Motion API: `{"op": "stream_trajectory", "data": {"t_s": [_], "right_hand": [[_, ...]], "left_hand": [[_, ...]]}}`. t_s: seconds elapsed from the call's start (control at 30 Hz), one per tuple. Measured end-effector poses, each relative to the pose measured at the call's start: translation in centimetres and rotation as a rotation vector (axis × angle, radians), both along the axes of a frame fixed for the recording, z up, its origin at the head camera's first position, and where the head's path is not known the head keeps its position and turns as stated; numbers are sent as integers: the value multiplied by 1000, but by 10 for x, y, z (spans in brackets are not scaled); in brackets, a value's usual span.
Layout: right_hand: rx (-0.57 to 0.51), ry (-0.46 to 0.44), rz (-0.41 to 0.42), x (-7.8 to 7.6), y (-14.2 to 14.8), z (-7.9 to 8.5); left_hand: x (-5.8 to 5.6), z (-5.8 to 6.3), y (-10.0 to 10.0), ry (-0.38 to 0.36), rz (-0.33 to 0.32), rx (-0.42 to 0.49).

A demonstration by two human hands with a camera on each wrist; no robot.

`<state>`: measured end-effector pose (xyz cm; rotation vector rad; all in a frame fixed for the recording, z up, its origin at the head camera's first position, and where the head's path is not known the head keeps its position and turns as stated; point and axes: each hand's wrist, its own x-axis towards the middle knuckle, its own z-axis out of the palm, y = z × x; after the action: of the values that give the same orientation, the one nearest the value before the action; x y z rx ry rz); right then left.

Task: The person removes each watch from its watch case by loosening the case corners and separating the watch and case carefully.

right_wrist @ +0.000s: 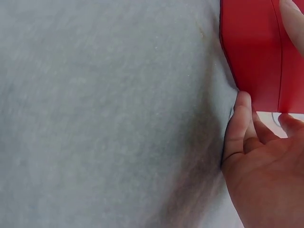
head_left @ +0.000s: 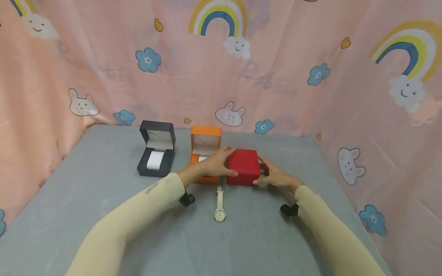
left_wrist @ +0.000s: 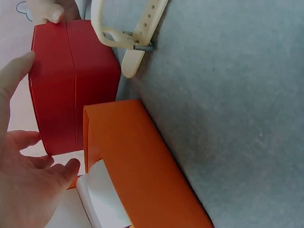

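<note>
Closed red leather-look box [head_left: 243,165] sits between left hand [head_left: 217,162] and right hand [head_left: 277,177], both half-curled, gripping opposite sides.

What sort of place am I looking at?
Probably a makeshift tabletop booth: a pink rainbow-print curtain hangs behind and beside a grey-covered table, where a cream watch lies.
</note>
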<state>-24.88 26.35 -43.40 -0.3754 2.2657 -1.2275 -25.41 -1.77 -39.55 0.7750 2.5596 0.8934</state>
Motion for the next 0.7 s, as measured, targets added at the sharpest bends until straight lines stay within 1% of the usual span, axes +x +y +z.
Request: {"op": "stream_trajectory", "data": {"t_s": [0.13, 0.37, 0.5, 0.7], "right_hand": [[-26, 11, 17, 1, 1, -1], [-15, 24, 28, 0, -1, 0], [-11, 10, 18, 0, -2, -1], [-16, 11, 25, 0, -3, -3]], "left_hand": [[-2, -2, 3, 6, 2, -19], [-3, -3, 7, 25, -41, -26], [-1, -6, 9, 57, -24, -54], [0, -11, 15, 121, -7, -110]]}}
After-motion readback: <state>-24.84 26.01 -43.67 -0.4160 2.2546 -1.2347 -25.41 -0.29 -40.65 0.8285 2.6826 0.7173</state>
